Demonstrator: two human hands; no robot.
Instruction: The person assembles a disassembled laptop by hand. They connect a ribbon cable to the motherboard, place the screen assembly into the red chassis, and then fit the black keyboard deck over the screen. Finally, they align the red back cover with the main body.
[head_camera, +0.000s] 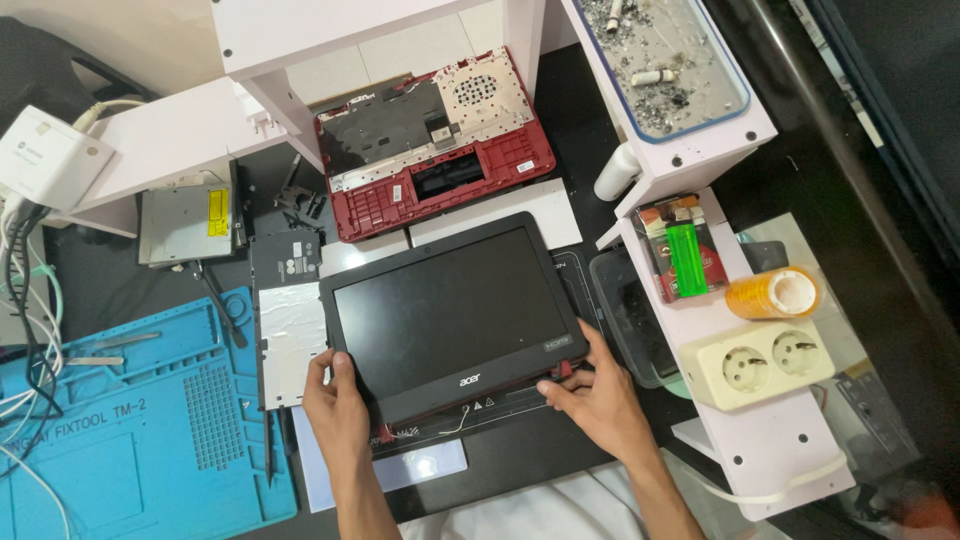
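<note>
We hold the black laptop screen panel (455, 320) at its lower corners on the desk: left hand (335, 405) and right hand (590, 392) closed lightly around the hinges. Better to press evenly, avoiding the thin loose cable (462, 420).

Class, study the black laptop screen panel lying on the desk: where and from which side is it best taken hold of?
Probably by the two lower corners of the screen panel, from the near edge, where the left hand and right hand already sit. The bezel is thin, and gripping there keeps fingers off the glass.

The screen panel (452, 315) lies between blue mat (140, 420) and socket strip (765, 362).
</note>
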